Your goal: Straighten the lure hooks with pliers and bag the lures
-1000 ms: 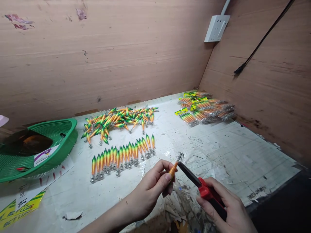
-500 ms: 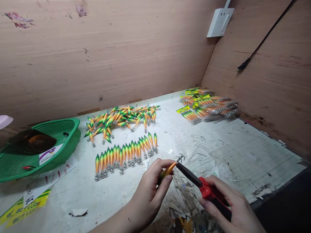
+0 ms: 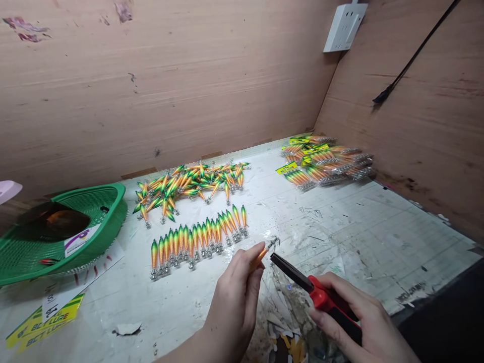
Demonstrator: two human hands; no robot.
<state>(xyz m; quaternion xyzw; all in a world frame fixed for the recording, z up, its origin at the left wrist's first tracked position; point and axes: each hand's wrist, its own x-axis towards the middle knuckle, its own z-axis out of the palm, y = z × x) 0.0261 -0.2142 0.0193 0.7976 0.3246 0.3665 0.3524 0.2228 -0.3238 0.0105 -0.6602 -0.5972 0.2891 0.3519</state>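
Between the thumb and fingers of my left hand (image 3: 238,295) is an orange fishing lure (image 3: 259,259), its hooked metal end sticking out up and to the right. Much of its body is hidden by the fingers. My right hand (image 3: 359,317) is wrapped round the red and black handles of a pair of pliers (image 3: 293,272). The plier tips lie just below the hooks, apart from the lure. Beyond my left hand stretches a row of green, yellow and orange lures (image 3: 196,239), side by side with hooks toward me. Behind it is a loose heap of similar lures (image 3: 189,184).
Bagged lures (image 3: 328,164) with yellow labels are stacked at the back right. A green basket (image 3: 113,201) stands at the left, with yellow printed cards (image 3: 45,322) in front. Paper scraps (image 3: 285,343) lie near me. A power socket (image 3: 345,27) hangs on the wall.
The plier tips have come away from the lure's hook end. My left hand has turned and shifted slightly left with the lure. The whole view has moved a little.
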